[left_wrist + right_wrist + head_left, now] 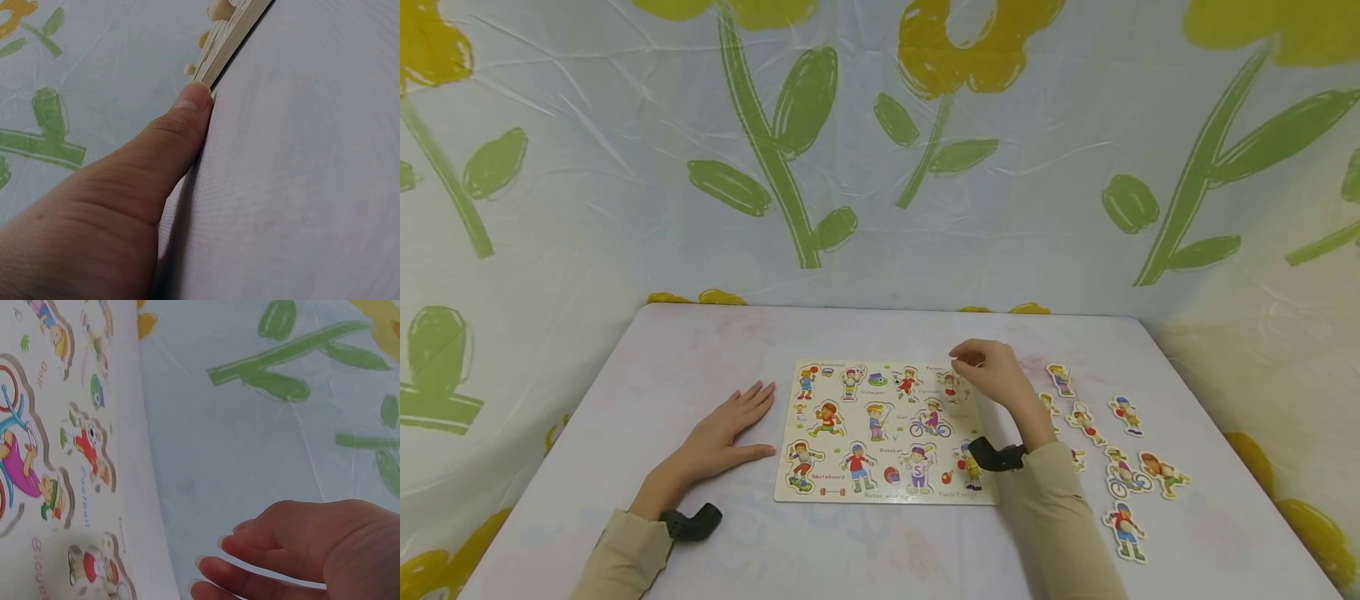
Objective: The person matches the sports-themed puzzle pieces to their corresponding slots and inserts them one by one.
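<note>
A puzzle board (850, 433) with printed sports figures lies flat in the middle of the table. My left hand (730, 429) rests palm down to its left, fingers spread. In the left wrist view the thumb (181, 112) points at the board's edge (234, 47); whether it touches I cannot tell. Round wooden knobs (220, 10) stand up from the board. Over the board's far right corner hovers my right hand (992, 371), near the tennis figure (94, 567). Its fingers (237, 572) are loosely bent, and nothing shows between them.
Several loose figure pieces lie right of the board, among them a cyclist piece (1123, 479), a runner piece (1163, 473) and a red-shirted piece (1125, 529). Part of that group is hidden behind the right forearm. A flower-printed cloth (1000, 233) hangs behind the table (737, 333).
</note>
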The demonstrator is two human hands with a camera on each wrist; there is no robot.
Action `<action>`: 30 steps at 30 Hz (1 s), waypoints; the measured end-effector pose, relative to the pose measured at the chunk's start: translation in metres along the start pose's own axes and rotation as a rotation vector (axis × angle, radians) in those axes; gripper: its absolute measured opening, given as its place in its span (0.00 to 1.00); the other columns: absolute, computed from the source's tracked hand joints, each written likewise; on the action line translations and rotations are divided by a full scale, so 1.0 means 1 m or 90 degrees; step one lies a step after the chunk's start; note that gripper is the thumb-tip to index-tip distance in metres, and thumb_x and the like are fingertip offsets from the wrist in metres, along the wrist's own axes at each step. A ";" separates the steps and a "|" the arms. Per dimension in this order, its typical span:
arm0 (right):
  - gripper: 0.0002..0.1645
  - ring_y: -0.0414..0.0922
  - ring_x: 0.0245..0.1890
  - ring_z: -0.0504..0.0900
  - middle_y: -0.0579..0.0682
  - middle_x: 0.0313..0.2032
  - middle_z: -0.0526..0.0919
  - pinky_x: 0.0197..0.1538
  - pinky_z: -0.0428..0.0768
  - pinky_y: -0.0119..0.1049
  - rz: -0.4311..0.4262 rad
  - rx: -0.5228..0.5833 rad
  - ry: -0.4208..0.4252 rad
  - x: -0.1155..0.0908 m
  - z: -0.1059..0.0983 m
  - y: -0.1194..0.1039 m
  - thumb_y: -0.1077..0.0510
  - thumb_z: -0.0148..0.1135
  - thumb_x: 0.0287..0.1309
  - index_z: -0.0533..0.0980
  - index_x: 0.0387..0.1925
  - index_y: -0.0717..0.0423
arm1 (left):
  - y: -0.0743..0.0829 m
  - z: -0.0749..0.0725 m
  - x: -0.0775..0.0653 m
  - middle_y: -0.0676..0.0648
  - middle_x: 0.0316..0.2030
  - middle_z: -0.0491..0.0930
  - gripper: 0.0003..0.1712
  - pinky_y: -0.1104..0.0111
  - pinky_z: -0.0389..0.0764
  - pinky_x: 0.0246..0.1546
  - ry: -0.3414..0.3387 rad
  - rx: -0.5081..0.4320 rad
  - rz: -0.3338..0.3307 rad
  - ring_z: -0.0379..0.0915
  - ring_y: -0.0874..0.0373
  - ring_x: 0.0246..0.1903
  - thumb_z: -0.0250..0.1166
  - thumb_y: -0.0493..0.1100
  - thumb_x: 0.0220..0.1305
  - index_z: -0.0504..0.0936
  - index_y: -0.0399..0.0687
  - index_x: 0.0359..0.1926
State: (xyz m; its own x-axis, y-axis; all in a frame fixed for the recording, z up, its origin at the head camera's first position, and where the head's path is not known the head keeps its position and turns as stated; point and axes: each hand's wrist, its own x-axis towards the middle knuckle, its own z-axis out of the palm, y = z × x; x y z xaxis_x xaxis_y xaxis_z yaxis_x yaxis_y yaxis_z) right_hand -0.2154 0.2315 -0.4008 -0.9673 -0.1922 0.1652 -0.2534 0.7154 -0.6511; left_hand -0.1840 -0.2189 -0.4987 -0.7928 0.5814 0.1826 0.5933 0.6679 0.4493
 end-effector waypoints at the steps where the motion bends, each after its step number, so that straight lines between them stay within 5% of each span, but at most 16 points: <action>1: 0.12 0.52 0.36 0.82 0.57 0.38 0.85 0.36 0.81 0.43 0.012 -0.001 0.004 0.000 -0.002 0.004 0.62 0.62 0.65 0.82 0.46 0.65 | 0.000 0.000 0.000 0.46 0.76 0.54 0.51 0.52 0.45 0.75 0.000 0.000 0.000 0.44 0.46 0.76 0.67 0.64 0.61 0.60 0.40 0.75; 13: 0.13 0.53 0.35 0.81 0.61 0.37 0.85 0.37 0.79 0.40 0.111 -0.028 0.075 -0.007 -0.021 0.045 0.61 0.61 0.64 0.82 0.44 0.67 | -0.002 0.000 0.001 0.46 0.76 0.54 0.51 0.54 0.44 0.76 0.001 0.002 0.003 0.45 0.45 0.75 0.67 0.64 0.60 0.61 0.40 0.74; 30: 0.11 0.48 0.29 0.79 0.58 0.33 0.84 0.31 0.76 0.35 0.261 -0.020 -0.046 -0.012 -0.024 0.065 0.64 0.66 0.54 0.82 0.39 0.67 | -0.001 0.000 0.000 0.47 0.76 0.54 0.51 0.53 0.44 0.75 -0.002 0.001 -0.001 0.45 0.46 0.75 0.67 0.64 0.60 0.60 0.41 0.74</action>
State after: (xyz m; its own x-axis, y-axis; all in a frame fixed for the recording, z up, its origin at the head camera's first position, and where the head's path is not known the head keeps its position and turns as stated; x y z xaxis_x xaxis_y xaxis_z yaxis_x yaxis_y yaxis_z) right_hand -0.2200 0.2964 -0.4271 -0.9853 0.0671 -0.1571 0.1522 0.7629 -0.6284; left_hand -0.1849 -0.2194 -0.4990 -0.7930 0.5820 0.1801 0.5929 0.6692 0.4480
